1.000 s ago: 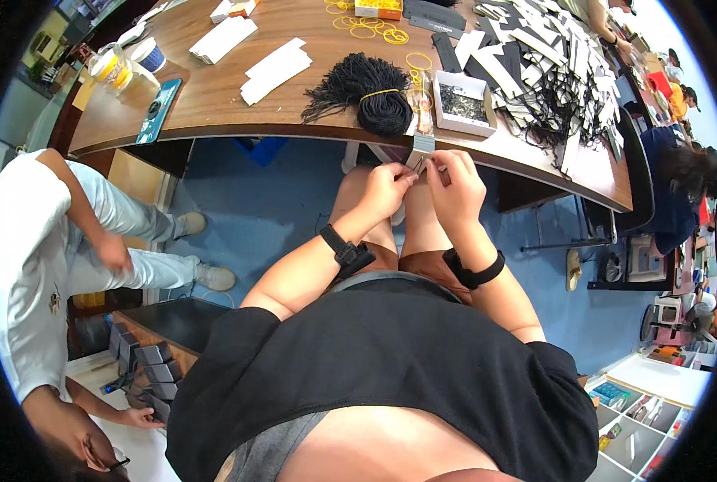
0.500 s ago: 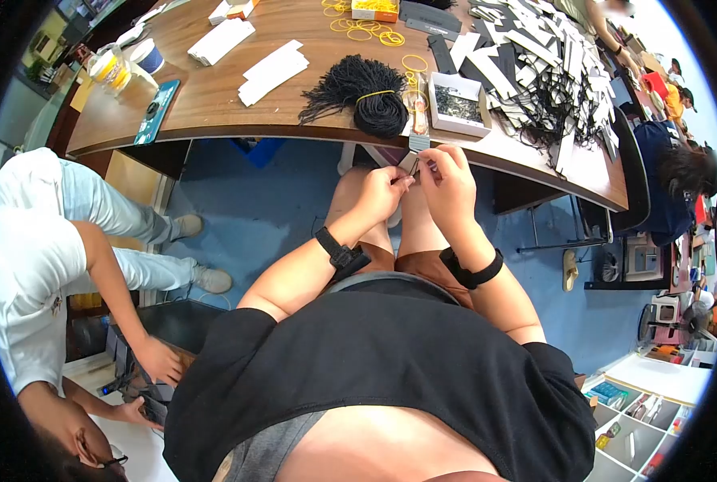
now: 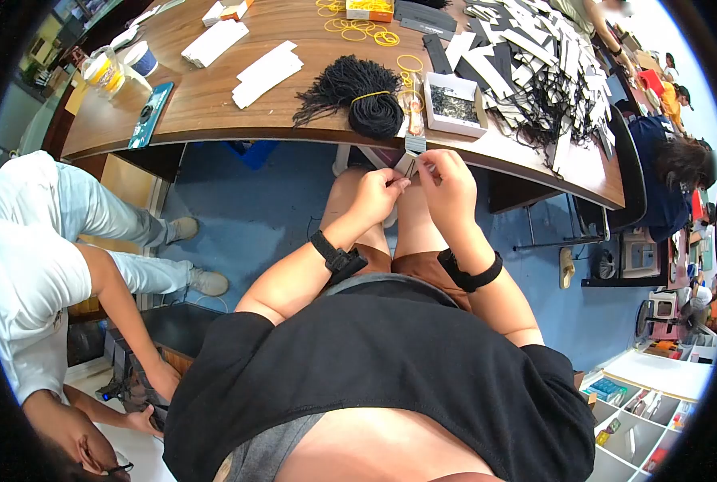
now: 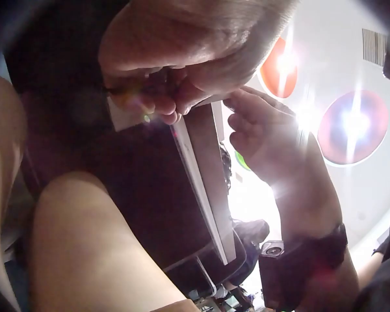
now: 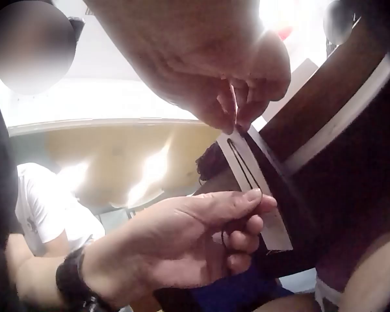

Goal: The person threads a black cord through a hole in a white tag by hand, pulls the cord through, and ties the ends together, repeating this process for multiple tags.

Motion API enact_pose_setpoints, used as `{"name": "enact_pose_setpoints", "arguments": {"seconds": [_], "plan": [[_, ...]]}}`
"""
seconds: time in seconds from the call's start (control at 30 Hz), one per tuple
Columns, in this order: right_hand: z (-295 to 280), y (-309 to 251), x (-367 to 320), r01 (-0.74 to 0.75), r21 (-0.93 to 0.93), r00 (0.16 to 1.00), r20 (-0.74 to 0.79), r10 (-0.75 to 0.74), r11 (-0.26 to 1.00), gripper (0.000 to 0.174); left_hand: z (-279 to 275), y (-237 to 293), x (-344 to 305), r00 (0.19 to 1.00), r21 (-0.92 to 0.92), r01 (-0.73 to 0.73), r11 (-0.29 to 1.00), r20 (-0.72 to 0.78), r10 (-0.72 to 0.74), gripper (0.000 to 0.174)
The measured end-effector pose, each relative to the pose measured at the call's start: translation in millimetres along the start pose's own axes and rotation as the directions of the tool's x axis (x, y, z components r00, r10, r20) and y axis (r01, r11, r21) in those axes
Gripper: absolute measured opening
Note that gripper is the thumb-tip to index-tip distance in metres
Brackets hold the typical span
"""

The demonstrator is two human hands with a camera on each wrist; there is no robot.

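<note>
In the right wrist view my left hand (image 5: 195,237) pinches a thin black cord (image 5: 248,170) between thumb and forefinger. The cord runs as a narrow loop up to the top end of a long white tag (image 5: 273,224). At that end, my right hand (image 5: 211,55) pinches the tag with its fingertips, which hide part of it. From the head view, the left hand (image 3: 374,198) and right hand (image 3: 449,186) are close together above the thighs. A grey-and-white stack of tags (image 3: 415,145) sits at the table's front edge, just beyond the fingers.
On the wooden table (image 3: 189,104) lie a bundle of black cords (image 3: 372,116), an open white box of small dark pieces (image 3: 455,103), yellow rubber bands (image 3: 386,38) and a heap of black and white tags (image 3: 543,72). Another person (image 3: 33,265) is at the left.
Both hands stay close together at the tag, with only small finger shifts. The other person's arm at the left has reached down towards the dark boxes. The head view has shifted slightly.
</note>
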State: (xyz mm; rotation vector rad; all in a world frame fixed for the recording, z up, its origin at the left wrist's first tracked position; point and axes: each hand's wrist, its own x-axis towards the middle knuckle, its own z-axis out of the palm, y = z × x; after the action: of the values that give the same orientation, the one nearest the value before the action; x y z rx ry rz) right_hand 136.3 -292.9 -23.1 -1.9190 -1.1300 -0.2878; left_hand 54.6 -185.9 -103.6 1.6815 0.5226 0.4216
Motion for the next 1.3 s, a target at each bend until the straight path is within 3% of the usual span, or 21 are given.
{"name": "enact_pose_setpoints", "arguments": {"seconds": [0.17,0.37,0.57,0.77,0.87,0.97,1.1,1.13,1.27,1.3], "plan": [[-6,-5,10,0.301,-0.221,0.947,-0.048,-0.318,0.928,0.014,2,-8,2,1.0,0.012,-0.006,1.0,-0.013,0.006,0.013],[-2,2,14,0.064,-0.063,0.992,0.115,-0.056,0.996,0.011,1,-2,0,1.0,-0.016,0.013,1.0,0.002,-0.013,0.012],[-5,1,20,-0.296,0.121,0.934,0.244,0.261,0.947,0.011,0,0,1,1.0,0.026,-0.013,1.0,-0.001,0.013,0.012],[-3,-3,16,-0.137,0.061,0.983,0.131,0.128,0.989,0.009,-2,-6,-3,0.999,-0.036,-0.026,0.999,0.017,0.027,0.012],[-1,1,13,-0.093,0.081,0.988,0.127,0.082,0.992,0.009,-9,12,-10,1.0,0.054,-0.002,0.999,0.024,0.0,0.013],[-6,-2,9,-0.063,0.113,0.988,0.144,0.047,0.992,0.01,-15,17,-9,0.999,0.02,0.031,0.999,0.042,-0.032,0.013],[-10,-9,-8,0.025,0.026,0.974,0.226,-0.03,0.999,0.009,-16,7,-7,0.995,-0.044,-0.058,0.997,0.075,0.061,0.012],[-10,-9,-13,0.019,0.004,0.972,0.235,-0.019,1.0,0.009,-17,11,-9,0.993,-0.014,-0.026,1.0,0.115,0.027,0.012],[2,9,-17,-0.317,0.229,0.941,0.199,0.274,0.92,0.013,-16,15,-12,0.995,0.015,-0.008,1.0,0.096,0.007,0.012],[3,8,-14,-0.302,0.197,0.949,0.153,0.275,0.933,0.017,-17,12,-11,0.994,0.011,0.007,1.0,0.109,-0.008,0.012]]}}
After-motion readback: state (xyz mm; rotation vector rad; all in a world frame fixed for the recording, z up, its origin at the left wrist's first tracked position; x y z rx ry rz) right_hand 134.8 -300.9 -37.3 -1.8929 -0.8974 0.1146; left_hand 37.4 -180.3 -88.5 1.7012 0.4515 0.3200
